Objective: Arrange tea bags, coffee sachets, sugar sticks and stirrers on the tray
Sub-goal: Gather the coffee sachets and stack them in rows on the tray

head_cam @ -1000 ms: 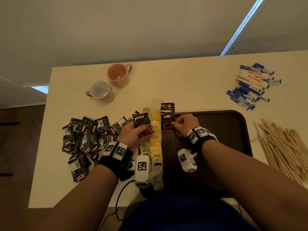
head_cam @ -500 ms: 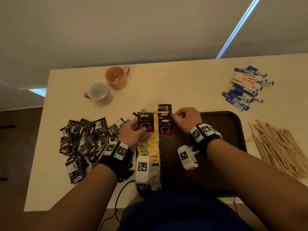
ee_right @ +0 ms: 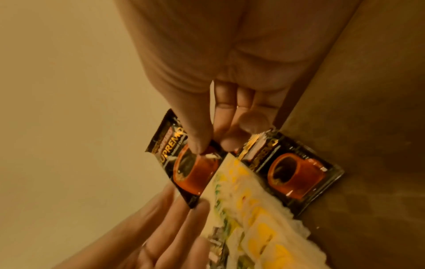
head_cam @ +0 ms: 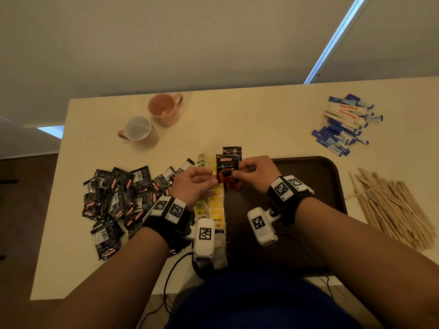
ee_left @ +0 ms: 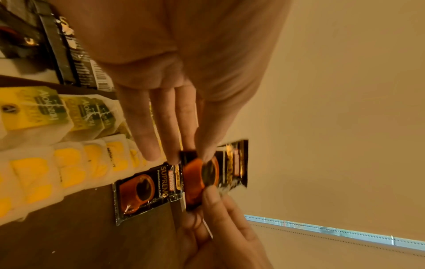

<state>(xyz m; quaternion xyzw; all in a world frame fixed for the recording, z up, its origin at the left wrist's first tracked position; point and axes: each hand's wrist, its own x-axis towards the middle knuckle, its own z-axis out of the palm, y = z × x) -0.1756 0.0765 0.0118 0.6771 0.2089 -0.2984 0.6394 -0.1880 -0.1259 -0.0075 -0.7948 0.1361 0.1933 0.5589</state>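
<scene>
A dark brown tray point(head_cam: 308, 167) lies on a cream table point(head_cam: 237, 110) and serves as the landmark. Both hands meet over the tray's left part, sharing one coffee sachet point(head_cam: 227, 170). The right hand point(head_cam: 255, 173) pinches the sachet's right edge between thumb and forefinger; the left hand point(head_cam: 197, 184) holds the opposite edge, thumb on its face, with the other fingers point(ee_left: 142, 127) nearly straight beside it. The sachet is lifted above the tray, over the coffee sachets already laid point(head_cam: 234, 186) there.

Done so far: two overlapping rows of tea bags point(head_cam: 215, 205) run along the tray's left edge, and just inside them a column of coffee sachets has been started.

Remaining: a heap of loose coffee sachets point(head_cam: 118, 200) lies on the table left of the tray; sugar sticks point(head_cam: 344, 124) lie beyond its far right corner; wooden stirrers point(head_cam: 392, 205) lie to its right. Neither of the last two groups has any piece on the tray, so the task appears less than half complete. Two cups point(head_cam: 152, 119) stand beyond the tray's far left.
</scene>
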